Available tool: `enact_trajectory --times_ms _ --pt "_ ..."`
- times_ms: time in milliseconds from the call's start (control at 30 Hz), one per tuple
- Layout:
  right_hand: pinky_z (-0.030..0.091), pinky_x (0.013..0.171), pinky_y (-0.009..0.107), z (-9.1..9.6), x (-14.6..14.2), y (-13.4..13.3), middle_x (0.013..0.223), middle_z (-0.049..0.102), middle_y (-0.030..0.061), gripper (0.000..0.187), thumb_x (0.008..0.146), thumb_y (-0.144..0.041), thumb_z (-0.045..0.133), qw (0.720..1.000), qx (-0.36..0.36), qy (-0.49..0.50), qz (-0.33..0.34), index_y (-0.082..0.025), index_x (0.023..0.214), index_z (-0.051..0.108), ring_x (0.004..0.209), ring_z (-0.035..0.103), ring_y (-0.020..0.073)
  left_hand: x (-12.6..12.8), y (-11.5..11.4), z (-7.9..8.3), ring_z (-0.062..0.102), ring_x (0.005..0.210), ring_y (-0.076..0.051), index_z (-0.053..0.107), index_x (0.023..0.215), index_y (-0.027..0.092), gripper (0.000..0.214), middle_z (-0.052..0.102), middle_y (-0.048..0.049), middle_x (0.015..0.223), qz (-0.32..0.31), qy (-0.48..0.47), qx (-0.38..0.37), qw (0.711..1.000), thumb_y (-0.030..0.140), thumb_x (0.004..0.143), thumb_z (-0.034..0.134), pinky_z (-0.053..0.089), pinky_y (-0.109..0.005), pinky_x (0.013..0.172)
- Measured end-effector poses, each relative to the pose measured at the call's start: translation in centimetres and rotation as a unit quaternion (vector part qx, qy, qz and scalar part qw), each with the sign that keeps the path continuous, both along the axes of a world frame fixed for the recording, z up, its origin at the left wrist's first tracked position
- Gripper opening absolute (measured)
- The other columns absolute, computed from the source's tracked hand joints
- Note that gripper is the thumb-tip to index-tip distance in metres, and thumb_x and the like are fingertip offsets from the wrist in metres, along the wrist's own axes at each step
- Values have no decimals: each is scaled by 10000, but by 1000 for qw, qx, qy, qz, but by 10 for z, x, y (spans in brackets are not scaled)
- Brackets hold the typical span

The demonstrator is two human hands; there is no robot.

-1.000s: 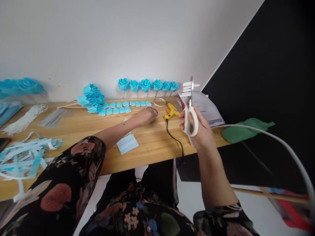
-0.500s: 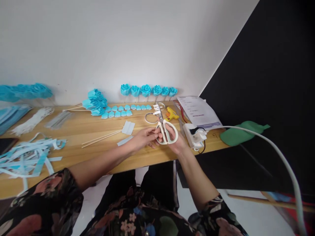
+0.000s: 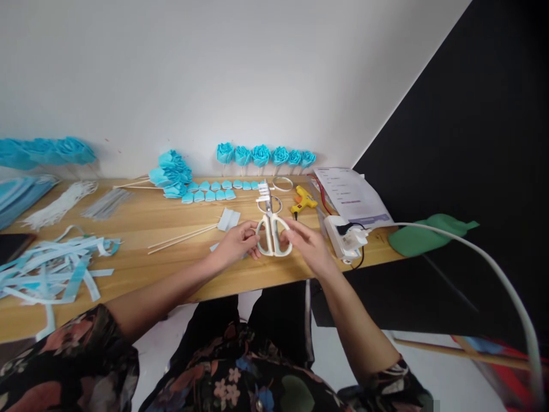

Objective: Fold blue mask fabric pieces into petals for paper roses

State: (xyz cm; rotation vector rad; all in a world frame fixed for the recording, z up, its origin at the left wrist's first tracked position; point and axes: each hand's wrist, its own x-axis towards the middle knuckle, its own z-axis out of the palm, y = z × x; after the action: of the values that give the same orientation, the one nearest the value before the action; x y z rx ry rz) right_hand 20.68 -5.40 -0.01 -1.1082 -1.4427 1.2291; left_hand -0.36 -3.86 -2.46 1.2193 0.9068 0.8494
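White-handled scissors [image 3: 271, 234] sit over the wooden table [image 3: 141, 220], blades pointing away, with small white tape pieces stuck along the blades. My left hand [image 3: 234, 244] pinches the left handle loop with curled fingers. My right hand [image 3: 307, 243] grips the right handle loop with its fingertips. A clear tape ring [image 3: 277, 201] lies just behind the blades. A folded pale blue piece [image 3: 229, 219] and two thin wooden sticks [image 3: 182, 236] lie left of my left hand.
Yellow glue gun [image 3: 303, 200], white power strip [image 3: 343, 237] and printed sheet [image 3: 352, 194] lie to the right; a green object [image 3: 429, 233] hangs off the edge. Blue paper roses [image 3: 266, 155] line the wall above a petal row [image 3: 214, 191]. Paper strips [image 3: 51, 269] pile at left.
My right hand brought the raised scissors down to the table. My left hand came back from the tape ring and took the left handle; the scissors shifted slightly left.
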Motion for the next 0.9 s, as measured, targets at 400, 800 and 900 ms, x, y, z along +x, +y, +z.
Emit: enact_trajectory --times_ms 400,800,900 --pt "459 601 265 18 -1 -2 686 689 -6 334 892 -274 526 958 144 -249 -19 -230 1126 761 579 580 135 -19 -20 23 474 427 -62 545 1350 184 430 591 30 729 -47 109 81 990 294 937 506 341 -204 448" --pt "525 661 305 25 20 24 715 681 17 394 931 -507 561 991 63 -112 21 -219 1108 763 656 620 148 -37 -21 26 545 480 -97 554 1306 162 399 585 28 686 -60 130 53 988 346 955 510 432 -209 456" --pt "546 665 309 18 7 39 811 693 45 461 848 -580 655 1000 2 11 9 -184 1063 755 698 644 146 -37 -22 22 555 498 -95 567 1270 169 372 585 20 732 -60 126 53 989 358 954 516 438 -211 456"
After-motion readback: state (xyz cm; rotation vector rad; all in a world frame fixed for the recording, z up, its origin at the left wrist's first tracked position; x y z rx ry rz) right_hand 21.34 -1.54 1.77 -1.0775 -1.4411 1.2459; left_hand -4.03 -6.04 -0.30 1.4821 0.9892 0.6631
